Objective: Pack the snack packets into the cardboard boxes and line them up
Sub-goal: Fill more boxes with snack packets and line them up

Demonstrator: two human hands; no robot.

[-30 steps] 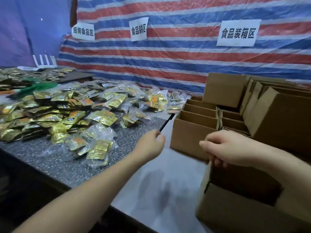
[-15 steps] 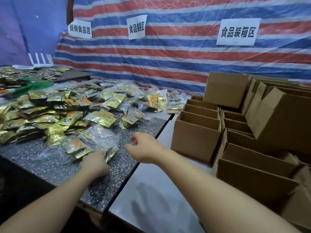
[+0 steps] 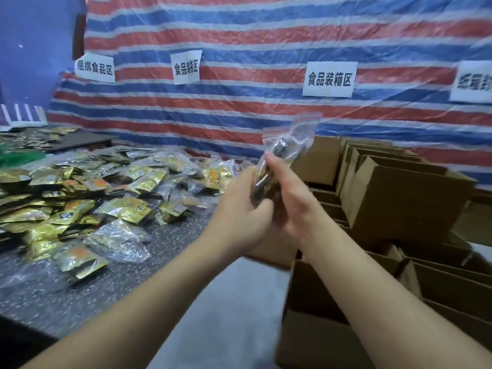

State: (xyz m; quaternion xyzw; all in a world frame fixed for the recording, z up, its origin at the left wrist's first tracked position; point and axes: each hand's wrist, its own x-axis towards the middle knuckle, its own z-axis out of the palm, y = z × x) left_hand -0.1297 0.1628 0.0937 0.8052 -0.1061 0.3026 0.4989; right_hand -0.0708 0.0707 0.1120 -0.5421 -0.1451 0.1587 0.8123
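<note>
**Holding a clear bag of snacks up between both hands**

Gripping from either side, the left hand (image 3: 243, 209) and the right hand (image 3: 290, 201) meet in front of the person at chest height, raised off the table. Between them stands a clear plastic bag (image 3: 288, 145) with dark and gold packets inside. The left hand's fingers curl round the lower part of the bag, thumb near the front. The right hand wraps it from the other side, fingers closed on it, with a fingertip showing near the bag's middle. The bag's upper half sticks up above both hands, roughly upright and leaning a little to the right, its top edge crumpled. The picture is blurred here, so I cannot tell how many packets are in it.

To the left, a heap of gold snack packets (image 3: 80, 198) covers the dark speckled table (image 3: 66, 296), some loose and some in clear bags. One filled clear bag (image 3: 117, 241) lies at the near edge of the heap, well apart from the hands.

To the right, open cardboard boxes (image 3: 399, 203) stand packed close in rows, their flaps up. The nearest box (image 3: 314, 339) sits just beneath the right forearm.

Behind everything hangs a red, white and blue striped tarp (image 3: 266, 30) under clear plastic, with white paper signs (image 3: 329, 79) in Chinese characters stuck to it.
</note>
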